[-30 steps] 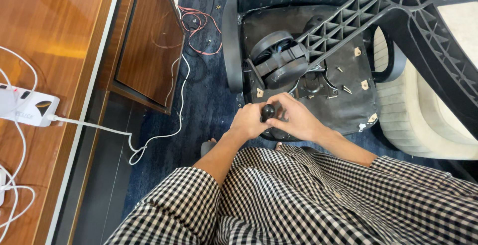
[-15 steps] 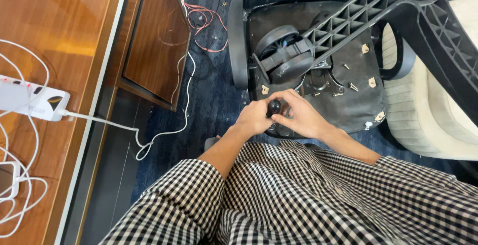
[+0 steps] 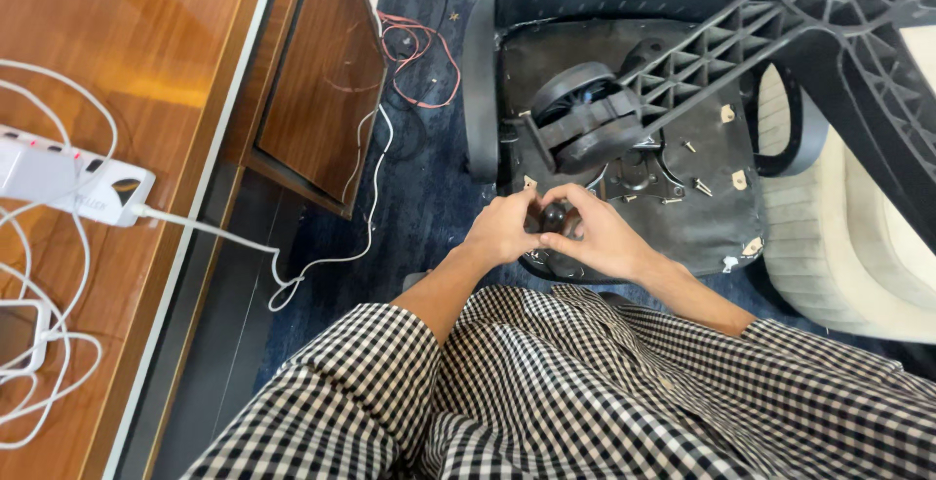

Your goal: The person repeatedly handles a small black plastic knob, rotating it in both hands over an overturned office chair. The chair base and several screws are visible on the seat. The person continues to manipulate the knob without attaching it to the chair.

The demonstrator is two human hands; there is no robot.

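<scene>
Head view: a small dark rounded plastic part (image 3: 556, 217) is pinched between both hands at the near edge of the overturned black office chair seat (image 3: 712, 217). The left hand (image 3: 505, 230) is closed on it from one side, the right hand (image 3: 600, 238) from the other. A black caster wheel (image 3: 585, 129) is seen just beyond them.

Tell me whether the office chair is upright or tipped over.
Tipped over. The office chair lies on the carpet, its seat underside and wheeled base facing the camera; both hands grip a dark part by it.
</scene>
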